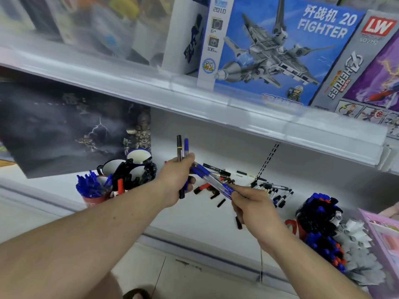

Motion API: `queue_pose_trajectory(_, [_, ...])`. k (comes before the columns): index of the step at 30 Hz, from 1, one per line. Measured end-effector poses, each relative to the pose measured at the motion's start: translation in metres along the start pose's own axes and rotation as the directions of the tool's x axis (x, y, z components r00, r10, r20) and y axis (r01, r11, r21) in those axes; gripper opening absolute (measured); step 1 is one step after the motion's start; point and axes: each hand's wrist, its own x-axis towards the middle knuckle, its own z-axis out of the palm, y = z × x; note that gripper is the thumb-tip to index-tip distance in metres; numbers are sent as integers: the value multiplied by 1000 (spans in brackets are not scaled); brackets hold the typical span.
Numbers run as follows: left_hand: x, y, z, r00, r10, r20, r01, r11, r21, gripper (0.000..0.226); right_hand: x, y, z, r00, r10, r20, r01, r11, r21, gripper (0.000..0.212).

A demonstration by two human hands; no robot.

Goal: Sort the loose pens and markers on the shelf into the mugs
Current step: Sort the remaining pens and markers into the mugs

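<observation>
My left hand [178,180] grips a black marker [179,147] and a blue-capped pen [186,146] upright above the white shelf [190,214]. My right hand [251,205] pinches a bundle of clear blue-capped pens [212,182] whose far ends reach my left hand's fingers. Loose black pens and markers [269,189] lie scattered on the shelf behind and between my hands. A red mug [95,200] at the left is packed with blue pens. Beside it, dark-rimmed white mugs [112,167] hold black and red markers.
A red mug [301,230] crammed with blue, black and red pens stands at the right, next to grey-white fluffy items [358,255] and a pink box [384,238]. An upper shelf [216,100] with toy boxes overhangs. A dark poster box [64,124] stands behind the left mugs.
</observation>
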Motion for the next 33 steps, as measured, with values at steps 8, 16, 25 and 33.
queue_pose_trajectory(8, [14, 17, -69, 989, 51, 141, -90, 954, 286, 18, 28, -20, 23, 999, 40, 24, -42, 995, 88, 27])
queue_pose_trajectory(16, [13, 44, -153, 987, 158, -44, -117, 868, 483, 12, 59, -33, 90, 989, -143, -29, 143, 990, 2, 12])
queue_pose_trajectory(25, [15, 43, -242, 933, 102, -345, -91, 995, 49, 29, 112, -41, 177, 826, -517, 225, 548, 642, -536, 16])
queue_pose_trajectory(33, [18, 42, -260, 941, 90, -328, -118, 991, -69, 19, 148, -39, 273, 841, -343, 418, 535, 408, -740, 16])
